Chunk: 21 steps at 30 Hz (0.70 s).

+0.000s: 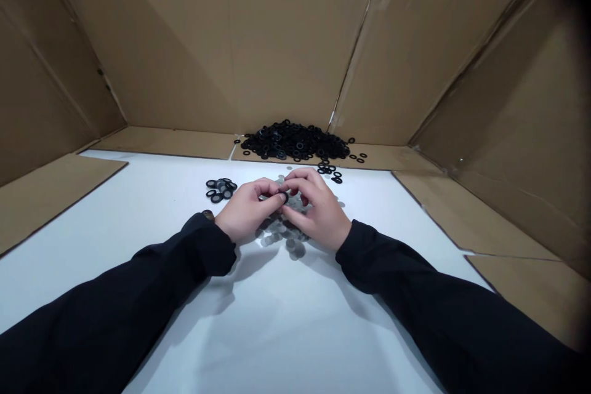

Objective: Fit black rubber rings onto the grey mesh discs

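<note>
We have a black ring (285,198) pinched between the thumb and fingers of our left hand (244,210), midway across the surface (295,320) and nearer its far edge than its near one. Our left grip is clamped on that ring; the fingers of our right hand (319,209) curl close against it, but we cannot tell whether that grip is closed on anything.

Judging by how things lie, only a little is done: a small group (220,189) toward the surface's far left corner seems to have grey inside its rings. Far more looks left over: loose grey discs (276,237) spread beneath our hands, a big heap (295,140) of rings on cardboard along the far edge, and a few strays (336,177) just in front of it.

We see no tray or bin; cardboard walls (175,43) simply stand around the surface's left, far and right edges.
</note>
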{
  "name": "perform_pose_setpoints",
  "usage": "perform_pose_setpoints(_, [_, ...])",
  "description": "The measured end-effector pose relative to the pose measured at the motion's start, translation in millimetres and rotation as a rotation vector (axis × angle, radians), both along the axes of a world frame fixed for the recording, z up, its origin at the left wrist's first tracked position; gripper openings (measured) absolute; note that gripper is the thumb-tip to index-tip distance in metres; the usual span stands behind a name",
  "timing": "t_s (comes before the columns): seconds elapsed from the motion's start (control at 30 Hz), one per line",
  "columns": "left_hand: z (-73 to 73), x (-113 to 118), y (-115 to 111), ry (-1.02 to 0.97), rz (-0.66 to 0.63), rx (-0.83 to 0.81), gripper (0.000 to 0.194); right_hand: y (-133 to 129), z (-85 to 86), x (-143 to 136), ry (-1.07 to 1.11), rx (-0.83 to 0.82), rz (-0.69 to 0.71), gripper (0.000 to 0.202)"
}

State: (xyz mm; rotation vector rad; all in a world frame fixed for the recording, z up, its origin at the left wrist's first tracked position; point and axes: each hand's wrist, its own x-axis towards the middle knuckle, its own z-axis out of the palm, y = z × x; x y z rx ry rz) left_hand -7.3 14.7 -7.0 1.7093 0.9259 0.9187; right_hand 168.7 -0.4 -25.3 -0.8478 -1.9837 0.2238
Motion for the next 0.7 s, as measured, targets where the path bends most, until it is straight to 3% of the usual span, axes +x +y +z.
perform_pose_setpoints(0.2, [1.7,-5,2,0.039,0.01,0.095,0.018,5,1.0,8,-0.083,0.012,0.072,0.05])
perform_pose_setpoints(0.27, [5.6,-9,3,0.123,0.117,0.141,0.02,16,-0.9,21,-0.097,0.016,-0.038,0.051])
perform_pose_setpoints(0.4, [11.0,-24,14,0.326,0.4,0.279,0.024,45,-12.9,67,-0.175,-0.054,-0.506,0.029])
perform_pose_setpoints(0.5, [9.8,-38,25,0.437,0.509,0.326,0.027,58,-25.9,100,-0.339,-0.2,-0.755,0.035])
perform_pose_setpoints(0.7, [4.5,-57,40,0.695,0.647,0.341,0.026,61,-35.4,116,-0.369,-0.286,-0.776,0.026])
